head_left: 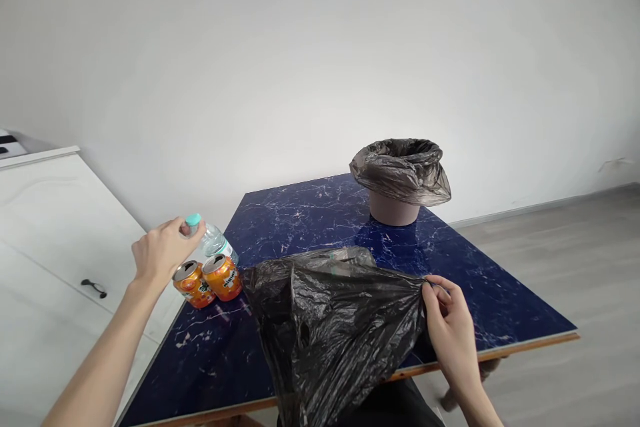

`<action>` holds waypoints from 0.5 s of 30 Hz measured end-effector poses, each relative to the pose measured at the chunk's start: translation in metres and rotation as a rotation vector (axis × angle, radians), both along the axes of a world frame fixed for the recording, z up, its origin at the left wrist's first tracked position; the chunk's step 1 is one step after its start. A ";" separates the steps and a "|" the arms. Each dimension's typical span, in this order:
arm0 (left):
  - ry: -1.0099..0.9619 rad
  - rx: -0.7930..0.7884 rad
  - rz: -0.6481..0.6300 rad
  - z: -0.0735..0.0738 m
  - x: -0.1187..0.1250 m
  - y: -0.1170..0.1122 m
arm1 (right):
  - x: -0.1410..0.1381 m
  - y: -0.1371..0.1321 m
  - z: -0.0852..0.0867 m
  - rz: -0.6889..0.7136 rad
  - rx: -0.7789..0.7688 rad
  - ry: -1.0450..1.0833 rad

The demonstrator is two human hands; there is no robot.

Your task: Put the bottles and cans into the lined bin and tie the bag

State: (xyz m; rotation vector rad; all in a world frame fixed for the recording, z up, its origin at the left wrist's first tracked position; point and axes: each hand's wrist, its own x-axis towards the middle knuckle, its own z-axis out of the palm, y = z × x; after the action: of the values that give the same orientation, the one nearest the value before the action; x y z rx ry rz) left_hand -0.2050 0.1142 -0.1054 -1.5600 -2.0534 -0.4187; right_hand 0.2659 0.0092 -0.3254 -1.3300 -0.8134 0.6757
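My left hand [167,245] is closed at the neck of a clear plastic bottle [216,240] with a turquoise cap, on the table's left side. Two orange soda cans [194,287] stand beside the bottle, just below my left hand; their tops are opened. My right hand [450,320] pinches the right edge of a black plastic bag [345,320], pulling it into creases. The bag spreads over the table's front part and hangs past the near edge. Something clear, like a bottle, shows at the bag's far side, partly covered by the film.
A small pinkish-grey bin [394,210] lined with a dark bag [400,173] stands at the far right of the blue marbled table [295,217]. A white cabinet [55,227] adjoins the left side. Behind is a pale wall [300,67].
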 end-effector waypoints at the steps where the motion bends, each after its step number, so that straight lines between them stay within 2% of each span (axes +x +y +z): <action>1: -0.009 -0.003 0.002 0.001 0.001 0.000 | 0.000 0.000 0.000 0.000 0.000 0.001; 6: -0.064 0.056 -0.012 0.003 0.006 -0.004 | 0.001 -0.001 0.000 -0.003 0.006 0.006; 9: -0.102 0.178 -0.042 -0.004 0.013 -0.022 | 0.001 -0.001 -0.002 -0.013 0.008 0.006; 11: -0.117 0.243 -0.106 -0.017 0.021 -0.044 | 0.001 0.000 -0.003 -0.012 0.013 0.007; 13: -0.132 0.240 -0.204 -0.034 0.033 -0.068 | 0.001 0.000 -0.003 -0.007 0.016 0.007; 14: -0.152 0.194 -0.288 -0.043 0.040 -0.080 | 0.001 0.000 -0.004 -0.005 0.014 0.005; 15: -0.220 0.109 -0.432 -0.053 0.048 -0.090 | 0.001 0.000 -0.004 -0.003 0.011 0.001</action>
State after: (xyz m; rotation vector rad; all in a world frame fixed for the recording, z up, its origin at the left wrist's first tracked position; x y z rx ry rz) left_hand -0.1574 0.0242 -0.1580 -1.9621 -1.7971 -0.8795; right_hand 0.2671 0.0096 -0.3290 -1.3203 -0.8133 0.6685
